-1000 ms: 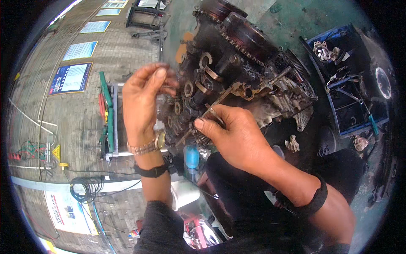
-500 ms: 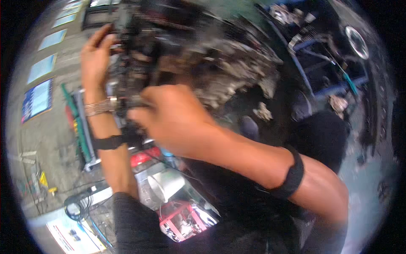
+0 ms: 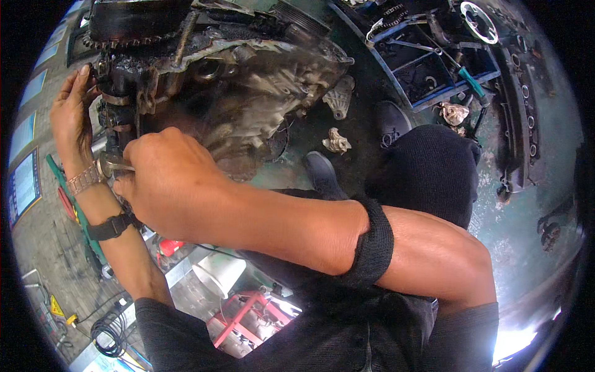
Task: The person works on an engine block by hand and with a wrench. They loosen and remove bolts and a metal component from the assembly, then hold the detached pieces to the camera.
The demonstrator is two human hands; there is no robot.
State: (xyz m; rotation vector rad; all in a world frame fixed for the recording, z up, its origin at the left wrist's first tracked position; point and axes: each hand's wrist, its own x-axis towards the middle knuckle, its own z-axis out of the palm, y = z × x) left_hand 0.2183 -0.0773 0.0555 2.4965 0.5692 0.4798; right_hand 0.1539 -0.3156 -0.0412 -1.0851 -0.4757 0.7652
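A large greasy engine casting [image 3: 254,93] fills the upper left. Along its left edge runs a dark column of rounded parts [image 3: 116,115], like a shaft with lobes. My right hand [image 3: 170,180] is closed in a fist low on that edge, round the thin shank of a metal tool with a rounded head, apparently a wrench [image 3: 109,164]. My left hand [image 3: 73,118] lies along the outer side of the column, fingers stretched upward and fingertips against its upper part. Part of its thumb side is hidden behind the column. A toothed ring [image 3: 127,42] shows above.
A blue-edged parts tray [image 3: 434,96] with a green-handled tool [image 3: 471,80] stands at the upper right. Beside it lies a long dark cover with round holes [image 3: 527,124]. Crumpled rags [image 3: 336,141] lie by my shoes. A white bucket [image 3: 220,273] and red frame [image 3: 248,319] are below.
The whole view has shifted, so the engine and both hands now appear further left and the picture is sharper. My right hand stays closed at the engine's edge; my left stays beside it.
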